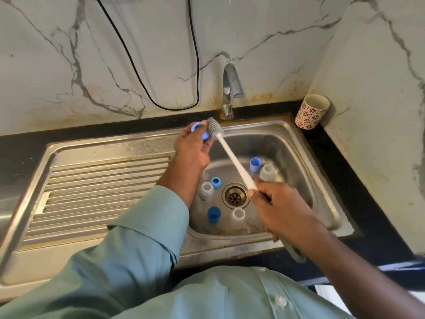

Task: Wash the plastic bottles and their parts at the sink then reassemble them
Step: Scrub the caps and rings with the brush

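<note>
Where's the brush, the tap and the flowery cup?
Brush (232,157): head view, on its white handle.
Tap (230,86): head view, on the metal spout.
Cup (309,115): head view, on its red-patterned side.

Three clear bottles (207,189) stand in the sink (299,143) — two blue caps (255,164), two blue rings (215,182), one brush (232,155), one patterned cup (311,111).
</note>
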`<state>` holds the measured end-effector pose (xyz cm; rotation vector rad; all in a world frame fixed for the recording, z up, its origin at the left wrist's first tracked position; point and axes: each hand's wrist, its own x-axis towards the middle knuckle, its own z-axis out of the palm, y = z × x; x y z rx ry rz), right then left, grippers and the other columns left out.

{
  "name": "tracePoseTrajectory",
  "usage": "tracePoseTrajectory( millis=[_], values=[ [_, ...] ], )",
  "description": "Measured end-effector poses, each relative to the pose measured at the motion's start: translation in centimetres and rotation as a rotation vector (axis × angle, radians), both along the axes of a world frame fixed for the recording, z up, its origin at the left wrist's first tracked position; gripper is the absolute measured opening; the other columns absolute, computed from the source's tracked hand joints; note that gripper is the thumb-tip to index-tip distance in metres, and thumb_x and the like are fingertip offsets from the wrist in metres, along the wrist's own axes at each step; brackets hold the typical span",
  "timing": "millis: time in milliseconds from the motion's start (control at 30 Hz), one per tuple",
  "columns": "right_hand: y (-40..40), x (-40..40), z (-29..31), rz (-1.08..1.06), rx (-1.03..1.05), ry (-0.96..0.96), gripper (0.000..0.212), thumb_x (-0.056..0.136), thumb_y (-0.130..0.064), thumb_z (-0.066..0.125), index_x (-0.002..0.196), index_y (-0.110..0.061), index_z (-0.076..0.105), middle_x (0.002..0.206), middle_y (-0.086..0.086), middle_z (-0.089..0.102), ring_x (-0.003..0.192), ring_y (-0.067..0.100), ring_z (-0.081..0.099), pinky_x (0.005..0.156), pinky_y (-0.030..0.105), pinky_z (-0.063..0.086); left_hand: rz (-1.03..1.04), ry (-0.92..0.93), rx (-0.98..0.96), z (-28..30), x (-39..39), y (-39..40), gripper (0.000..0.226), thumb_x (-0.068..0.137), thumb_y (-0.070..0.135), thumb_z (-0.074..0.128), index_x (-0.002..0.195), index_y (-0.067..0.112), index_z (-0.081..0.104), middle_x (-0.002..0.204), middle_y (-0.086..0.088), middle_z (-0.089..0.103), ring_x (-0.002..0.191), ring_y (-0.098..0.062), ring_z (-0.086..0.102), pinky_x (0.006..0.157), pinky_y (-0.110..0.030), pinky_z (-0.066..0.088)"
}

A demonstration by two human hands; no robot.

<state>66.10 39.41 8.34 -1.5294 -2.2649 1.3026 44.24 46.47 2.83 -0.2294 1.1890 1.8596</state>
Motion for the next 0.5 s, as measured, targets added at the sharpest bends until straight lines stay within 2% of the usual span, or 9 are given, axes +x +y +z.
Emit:
tracePoseTrajectory(
  millis=[67, 200, 300, 433, 500],
  values=[
    [0.4, -0.1, 0.0, -0.035, -0.010, 0.024, 0.020, 0.102, -0.029, 0.045, 0.089, -0.023, 0.059, 0.069, 0.005, 0.060, 0.051, 0.011, 0.052, 0.050, 0.033, 0.055, -0.039, -0.023, 0.019, 0.0, 0.5, -0.1, 0.038, 0.083, -0.002, 0.074, 0.119, 0.003, 0.062, 0.114, -0.021, 0.068, 0.091, -0.030, 0.071, 0.067, -0.036, 0.063],
    [0.0, 0.1, -0.1, 0.036, -0.033, -0.011, 0.013, 0.102, -0.028, 0.047, 0.095, -0.026, 0.058, 0.069, 0.003, 0.060, 0.051, 0.009, 0.053, 0.045, 0.026, 0.053, 0.088, -0.035, 0.008, -0.3, -0.2, 0.0, 0.046, 0.082, 0.000, 0.076, 0.124, -0.001, 0.057, 0.117, -0.021, 0.066, 0.089, -0.030, 0.071, 0.057, -0.031, 0.061],
    [1.1, -1.0, -0.4, -0.064, -0.082, 0.037, 0.021, 0.102, -0.029, 0.047, 0.095, -0.016, 0.061, 0.067, 0.002, 0.057, 0.051, 0.013, 0.054, 0.047, 0.028, 0.055, 0.006, -0.039, -0.005, -0.1, 1.2, 0.1, 0.042, 0.084, 0.006, 0.076, 0.121, 0.000, 0.057, 0.112, -0.022, 0.066, 0.088, -0.031, 0.072, 0.068, -0.038, 0.063],
    [0.2, -0.6, 0.0, 0.024, -0.085, 0.027, 0.019, 0.101, -0.028, 0.049, 0.097, -0.017, 0.063, 0.066, 0.003, 0.055, 0.049, 0.013, 0.052, 0.044, 0.025, 0.051, 0.160, -0.054, -0.044, 0.2, -0.4, 0.7, 0.038, 0.087, 0.008, 0.073, 0.121, 0.007, 0.058, 0.114, -0.017, 0.064, 0.091, -0.029, 0.070, 0.073, -0.042, 0.062],
    [0.3, -0.9, -0.1, -0.001, -0.070, 0.023, 0.021, 0.101, -0.027, 0.048, 0.097, -0.014, 0.063, 0.067, 0.004, 0.056, 0.050, 0.013, 0.053, 0.045, 0.027, 0.054, 0.084, -0.012, -0.035, 0.2, -0.1, 0.9, 0.036, 0.088, 0.007, 0.072, 0.121, 0.008, 0.058, 0.115, -0.016, 0.064, 0.095, -0.029, 0.070, 0.076, -0.043, 0.062]
  ],
)
